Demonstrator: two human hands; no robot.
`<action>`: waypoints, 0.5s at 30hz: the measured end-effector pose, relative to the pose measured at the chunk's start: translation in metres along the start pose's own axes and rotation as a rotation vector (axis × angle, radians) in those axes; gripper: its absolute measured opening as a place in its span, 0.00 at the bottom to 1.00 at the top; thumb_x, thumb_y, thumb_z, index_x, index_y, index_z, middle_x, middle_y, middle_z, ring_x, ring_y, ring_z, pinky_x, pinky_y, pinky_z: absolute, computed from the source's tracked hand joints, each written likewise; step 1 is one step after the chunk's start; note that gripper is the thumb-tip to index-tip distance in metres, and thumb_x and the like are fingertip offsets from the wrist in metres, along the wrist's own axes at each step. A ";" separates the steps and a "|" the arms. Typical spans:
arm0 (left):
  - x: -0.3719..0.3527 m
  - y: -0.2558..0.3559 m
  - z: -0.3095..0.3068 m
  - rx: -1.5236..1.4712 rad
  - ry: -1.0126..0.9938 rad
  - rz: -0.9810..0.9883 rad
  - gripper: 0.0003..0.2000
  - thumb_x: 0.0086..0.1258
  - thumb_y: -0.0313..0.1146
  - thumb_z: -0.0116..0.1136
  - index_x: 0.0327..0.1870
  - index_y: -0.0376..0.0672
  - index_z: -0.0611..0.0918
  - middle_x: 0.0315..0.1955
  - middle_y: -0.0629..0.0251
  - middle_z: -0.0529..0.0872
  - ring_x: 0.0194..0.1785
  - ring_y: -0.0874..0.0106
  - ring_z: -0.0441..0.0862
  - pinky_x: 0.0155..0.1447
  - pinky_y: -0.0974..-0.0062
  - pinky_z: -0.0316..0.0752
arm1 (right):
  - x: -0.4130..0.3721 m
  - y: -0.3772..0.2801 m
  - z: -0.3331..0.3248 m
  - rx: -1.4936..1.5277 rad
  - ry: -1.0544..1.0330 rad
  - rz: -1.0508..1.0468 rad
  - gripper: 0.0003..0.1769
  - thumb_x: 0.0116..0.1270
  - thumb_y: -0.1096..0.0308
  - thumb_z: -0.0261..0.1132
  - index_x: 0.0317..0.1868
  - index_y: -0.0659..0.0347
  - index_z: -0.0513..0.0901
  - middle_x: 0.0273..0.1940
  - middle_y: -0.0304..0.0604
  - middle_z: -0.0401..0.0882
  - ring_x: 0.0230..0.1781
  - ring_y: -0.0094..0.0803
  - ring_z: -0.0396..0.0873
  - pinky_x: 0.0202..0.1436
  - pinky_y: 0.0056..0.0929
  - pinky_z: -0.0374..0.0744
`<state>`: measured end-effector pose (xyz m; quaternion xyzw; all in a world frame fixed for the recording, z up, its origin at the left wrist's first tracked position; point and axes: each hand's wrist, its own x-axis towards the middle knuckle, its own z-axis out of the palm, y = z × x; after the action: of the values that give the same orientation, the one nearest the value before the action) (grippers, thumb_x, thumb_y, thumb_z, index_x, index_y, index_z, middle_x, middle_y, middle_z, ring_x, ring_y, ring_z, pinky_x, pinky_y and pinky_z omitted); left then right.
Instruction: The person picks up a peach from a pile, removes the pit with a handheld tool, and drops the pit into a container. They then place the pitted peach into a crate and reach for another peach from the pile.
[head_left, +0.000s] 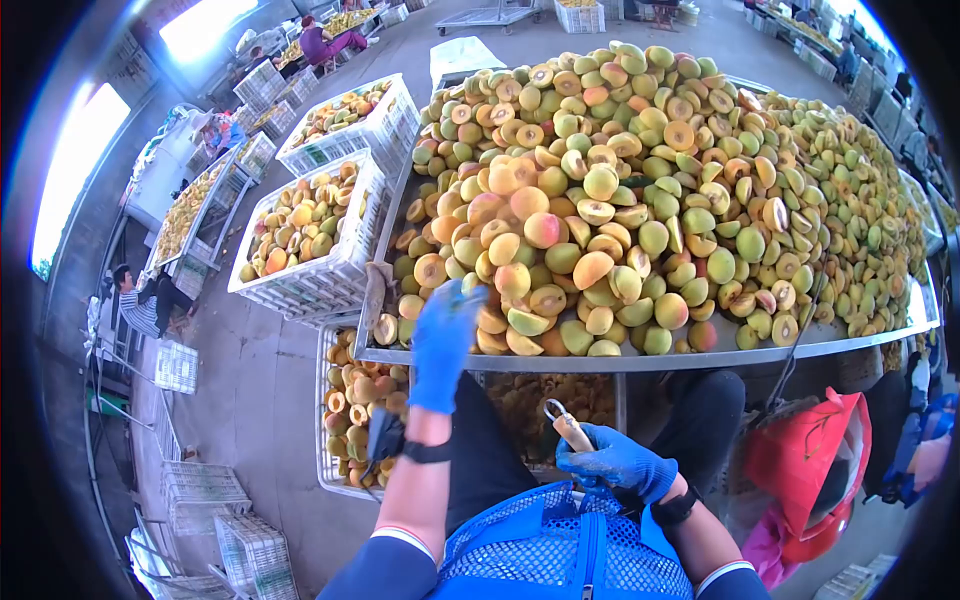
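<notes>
A big heap of halved peaches (620, 190) fills a metal table tray (640, 360) in front of me. My left hand (443, 340), in a blue glove, reaches up to the heap's near left edge and touches the fruit there; whether it grips a piece I cannot tell. My right hand (615, 462), also in a blue glove, stays low near my lap and holds a small pitting tool (567, 425) with a wooden handle and a metal loop. A blue mesh apron (560, 550) covers my lap.
White plastic crates of peaches (305, 235) stand at the left, one more crate (350, 410) under the table edge. Empty crates (215, 500) lie on the floor at lower left. A red bag (805, 460) hangs at the right. Other people work in the background.
</notes>
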<state>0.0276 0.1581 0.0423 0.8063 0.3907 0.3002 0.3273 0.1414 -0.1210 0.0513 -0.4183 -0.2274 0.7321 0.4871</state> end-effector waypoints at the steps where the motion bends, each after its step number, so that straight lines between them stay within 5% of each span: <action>1: 0.007 0.036 0.017 0.042 -0.040 -0.174 0.28 0.67 0.45 0.65 0.63 0.37 0.75 0.52 0.53 0.82 0.55 0.65 0.81 0.57 0.67 0.77 | -0.001 0.001 0.001 -0.008 0.008 0.000 0.12 0.68 0.59 0.66 0.40 0.59 0.77 0.27 0.29 0.72 0.25 0.15 0.68 0.29 0.17 0.67; 3: 0.023 0.040 0.056 0.223 -0.006 0.000 0.37 0.57 0.50 0.71 0.64 0.38 0.73 0.54 0.48 0.80 0.56 0.57 0.80 0.57 0.63 0.76 | -0.003 0.005 0.004 -0.059 0.055 -0.006 0.12 0.69 0.60 0.66 0.41 0.59 0.78 0.28 0.29 0.72 0.25 0.15 0.67 0.29 0.17 0.67; 6: 0.038 0.023 0.094 0.368 0.097 0.009 0.39 0.52 0.46 0.74 0.65 0.38 0.71 0.56 0.46 0.78 0.56 0.50 0.78 0.60 0.61 0.74 | -0.011 0.018 0.003 -0.073 0.107 -0.012 0.12 0.68 0.61 0.67 0.44 0.59 0.77 0.29 0.29 0.72 0.25 0.15 0.68 0.28 0.17 0.67; 9: 0.035 0.005 0.088 0.104 0.139 0.183 0.38 0.50 0.42 0.75 0.62 0.38 0.72 0.56 0.50 0.77 0.58 0.51 0.77 0.61 0.60 0.74 | -0.024 0.016 0.000 -0.050 0.158 0.016 0.13 0.68 0.62 0.67 0.46 0.59 0.76 0.30 0.31 0.74 0.24 0.16 0.69 0.27 0.17 0.69; 11: 0.020 0.013 0.065 -0.010 0.081 0.144 0.31 0.58 0.38 0.70 0.63 0.40 0.72 0.54 0.55 0.79 0.56 0.55 0.79 0.56 0.60 0.79 | -0.030 0.013 0.002 -0.027 0.238 -0.003 0.12 0.68 0.63 0.67 0.45 0.58 0.75 0.30 0.34 0.76 0.22 0.17 0.71 0.26 0.18 0.69; 13: 0.003 0.028 0.039 -0.949 -0.282 -0.364 0.25 0.66 0.34 0.64 0.64 0.42 0.72 0.53 0.57 0.79 0.51 0.60 0.83 0.49 0.64 0.83 | -0.027 0.011 0.003 -0.016 0.286 -0.054 0.12 0.68 0.65 0.66 0.45 0.58 0.74 0.30 0.35 0.77 0.20 0.18 0.71 0.24 0.18 0.70; 14: -0.008 0.036 0.034 -1.326 -0.336 -0.460 0.23 0.71 0.36 0.58 0.66 0.44 0.72 0.51 0.55 0.81 0.44 0.61 0.86 0.42 0.69 0.85 | -0.023 0.008 0.005 0.014 0.344 -0.101 0.12 0.68 0.65 0.66 0.46 0.57 0.74 0.30 0.35 0.77 0.20 0.19 0.71 0.23 0.19 0.69; 15: -0.019 0.049 0.020 -1.418 -0.475 -0.553 0.24 0.73 0.45 0.54 0.66 0.43 0.72 0.50 0.53 0.82 0.40 0.62 0.86 0.37 0.71 0.85 | -0.019 0.004 0.007 0.043 0.402 -0.149 0.12 0.68 0.65 0.66 0.47 0.57 0.74 0.30 0.35 0.77 0.19 0.19 0.71 0.22 0.19 0.69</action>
<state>0.0537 0.1130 0.0635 0.3220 0.2122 0.2053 0.8995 0.1372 -0.1394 0.0593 -0.5275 -0.1402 0.6004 0.5844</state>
